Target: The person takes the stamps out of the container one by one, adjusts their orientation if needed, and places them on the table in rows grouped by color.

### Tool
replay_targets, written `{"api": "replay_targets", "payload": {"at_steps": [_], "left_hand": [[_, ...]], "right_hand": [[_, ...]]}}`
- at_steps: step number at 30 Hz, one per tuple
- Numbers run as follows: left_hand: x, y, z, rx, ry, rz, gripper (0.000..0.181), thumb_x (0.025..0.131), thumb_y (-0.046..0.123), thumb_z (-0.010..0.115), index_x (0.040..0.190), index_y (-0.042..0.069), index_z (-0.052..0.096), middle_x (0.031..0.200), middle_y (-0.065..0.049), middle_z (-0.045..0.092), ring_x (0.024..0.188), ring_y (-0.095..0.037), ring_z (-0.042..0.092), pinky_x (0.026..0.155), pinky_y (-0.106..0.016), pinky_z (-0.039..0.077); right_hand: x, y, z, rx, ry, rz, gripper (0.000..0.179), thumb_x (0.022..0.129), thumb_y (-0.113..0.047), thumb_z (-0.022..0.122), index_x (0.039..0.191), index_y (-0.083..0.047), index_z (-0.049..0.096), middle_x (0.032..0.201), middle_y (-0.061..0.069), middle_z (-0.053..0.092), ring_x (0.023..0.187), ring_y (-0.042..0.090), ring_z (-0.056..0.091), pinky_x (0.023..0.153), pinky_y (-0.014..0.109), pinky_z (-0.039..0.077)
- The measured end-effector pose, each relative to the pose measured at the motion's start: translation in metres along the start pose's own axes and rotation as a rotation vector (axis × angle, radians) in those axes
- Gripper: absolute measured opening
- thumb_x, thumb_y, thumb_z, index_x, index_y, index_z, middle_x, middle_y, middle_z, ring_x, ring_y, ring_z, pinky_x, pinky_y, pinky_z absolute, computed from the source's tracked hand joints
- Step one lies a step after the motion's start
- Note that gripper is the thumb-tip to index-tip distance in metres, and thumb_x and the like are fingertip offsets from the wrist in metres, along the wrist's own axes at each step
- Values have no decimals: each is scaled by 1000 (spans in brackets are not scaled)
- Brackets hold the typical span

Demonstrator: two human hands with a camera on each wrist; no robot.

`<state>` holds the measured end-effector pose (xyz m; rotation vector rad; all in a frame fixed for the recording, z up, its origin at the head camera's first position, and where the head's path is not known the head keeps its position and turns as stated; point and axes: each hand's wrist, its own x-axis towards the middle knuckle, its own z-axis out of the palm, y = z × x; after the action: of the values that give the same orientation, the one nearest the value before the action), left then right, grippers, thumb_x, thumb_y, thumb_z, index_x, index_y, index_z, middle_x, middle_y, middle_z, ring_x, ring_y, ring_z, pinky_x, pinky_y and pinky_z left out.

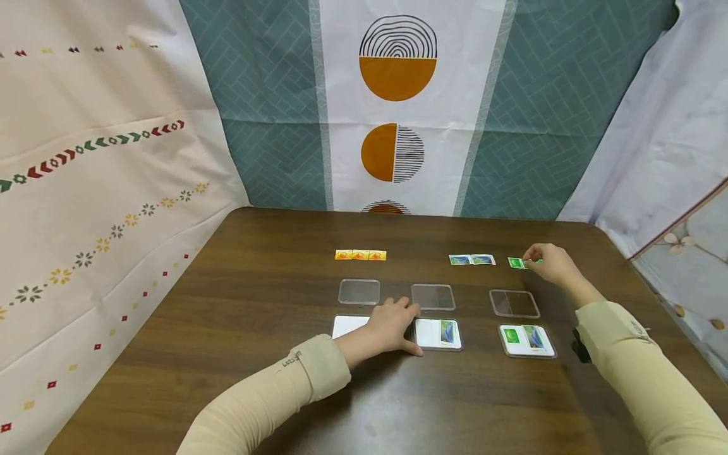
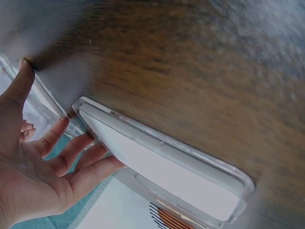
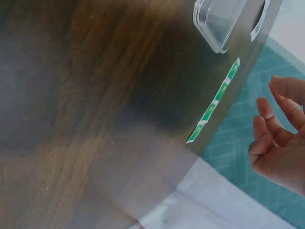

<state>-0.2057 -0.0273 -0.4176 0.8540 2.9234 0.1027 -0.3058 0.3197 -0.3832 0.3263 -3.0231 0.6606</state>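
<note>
My left hand (image 1: 391, 325) reaches between two clear cases, its thumb and index finger spread along the left edge of the middle case (image 1: 428, 340). That case holds a white insert with one blue-green picture sticker (image 1: 447, 332). My other fingers lie near the left case (image 2: 167, 164), which holds a plain white insert. At the back right, my right hand (image 1: 548, 264) hovers over a row of small green stickers (image 3: 208, 112). In the right wrist view its thumb and fingers are loosely bent, apart from the stickers, with nothing visible between them.
Three clear lids (image 1: 359, 292) lie in a row behind the cases. The right case (image 1: 537, 349) carries a green sticker and a blue-green one. Orange stickers (image 1: 360, 254) and two blue-green stickers (image 1: 472, 260) lie farther back. Curtains (image 1: 273, 114) hang behind the table.
</note>
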Motion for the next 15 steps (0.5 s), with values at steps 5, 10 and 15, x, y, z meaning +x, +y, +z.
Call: {"api": "replay_targets", "payload": {"at_steps": [5,10,15], "left_hand": [[0,0,-2,-5,-4,-4,69,65,61,75,117,20,55,108,1,57,86,-20,55,61,-29,46],[1,0,-2,-4,3,-1,69,64,62,75,116,20,55,107,0,57,86,-21,55,61,-30,47],[1,1,0,-5,2,3,70,64,62,75,116,20,55,107,0,57,87,-21,55,62,-31,47]], "right_hand": [[-5,-6,0,7,20,-58,14,85,-9,62,90,4,62,90,28,62,91,46,57,78,56,41],[-12,-11,-2,-3,16,-92,13,85,-8,63,90,4,62,86,23,62,87,42,58,75,53,42],[-20,-16,-1,-7,22,-125,8,84,-6,64,88,1,63,84,17,62,73,25,55,67,40,41]]}}
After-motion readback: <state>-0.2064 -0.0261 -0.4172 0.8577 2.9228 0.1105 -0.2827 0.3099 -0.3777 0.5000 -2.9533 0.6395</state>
